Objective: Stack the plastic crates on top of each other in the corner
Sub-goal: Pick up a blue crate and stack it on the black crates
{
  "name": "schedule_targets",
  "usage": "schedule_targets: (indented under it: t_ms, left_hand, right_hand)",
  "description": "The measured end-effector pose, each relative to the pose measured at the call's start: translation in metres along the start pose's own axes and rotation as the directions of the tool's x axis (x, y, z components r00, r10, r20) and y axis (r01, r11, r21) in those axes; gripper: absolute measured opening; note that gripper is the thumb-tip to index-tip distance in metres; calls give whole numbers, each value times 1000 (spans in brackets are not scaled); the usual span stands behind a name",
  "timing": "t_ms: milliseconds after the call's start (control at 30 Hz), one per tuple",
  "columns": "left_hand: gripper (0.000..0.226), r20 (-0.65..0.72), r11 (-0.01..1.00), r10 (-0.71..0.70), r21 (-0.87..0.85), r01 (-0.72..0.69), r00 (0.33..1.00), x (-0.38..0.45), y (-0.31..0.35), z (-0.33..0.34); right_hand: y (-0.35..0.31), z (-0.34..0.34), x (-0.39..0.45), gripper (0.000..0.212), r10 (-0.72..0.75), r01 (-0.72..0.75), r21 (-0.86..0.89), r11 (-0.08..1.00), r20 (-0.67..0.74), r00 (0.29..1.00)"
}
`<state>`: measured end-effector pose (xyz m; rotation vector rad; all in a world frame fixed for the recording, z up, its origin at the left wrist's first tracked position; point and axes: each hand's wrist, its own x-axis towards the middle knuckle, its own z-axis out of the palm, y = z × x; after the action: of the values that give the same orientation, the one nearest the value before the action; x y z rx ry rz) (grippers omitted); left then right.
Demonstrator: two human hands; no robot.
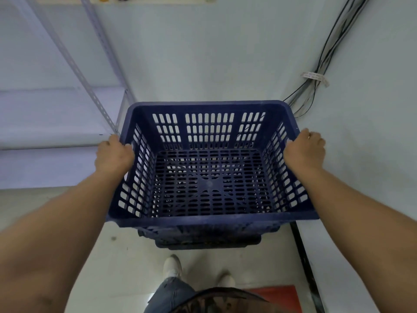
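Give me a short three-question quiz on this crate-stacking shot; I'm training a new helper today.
1. True or false: the blue crate being held is empty.
2. What grips the crate's left rim? A) left hand B) a hook C) nothing
3. What runs down the wall at the upper right?

Key: 1 true. 2 A; the right hand grips the opposite rim. 3 A bundle of cables.
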<state>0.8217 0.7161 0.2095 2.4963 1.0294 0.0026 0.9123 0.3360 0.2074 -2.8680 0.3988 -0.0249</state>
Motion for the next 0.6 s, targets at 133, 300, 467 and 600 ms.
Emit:
schedule_targets:
  t_ms: [133, 300, 467, 600]
  left_hand:
    - [50, -105, 982, 158, -83, -167, 982, -16, 20, 8]
    - [61, -26, 913, 298, -284, -292, 954, -39, 43, 18]
    - [67, 87, 885, 349, -358, -298, 933, -63, 53, 21]
    - [65, 159, 869, 391, -389, -306, 906, -81, 60, 19]
  right_hand:
    - [-15, 3, -8, 57, -125, 125, -12, 992, -8, 992]
    - [-30, 3, -23, 65, -202, 199, 47, 979, 57, 978]
    - [-35, -3, -38, 66, -236, 217, 168, 962, 101, 967]
    - [-33, -10, -55, 50, -215, 187, 280, 942, 72, 974]
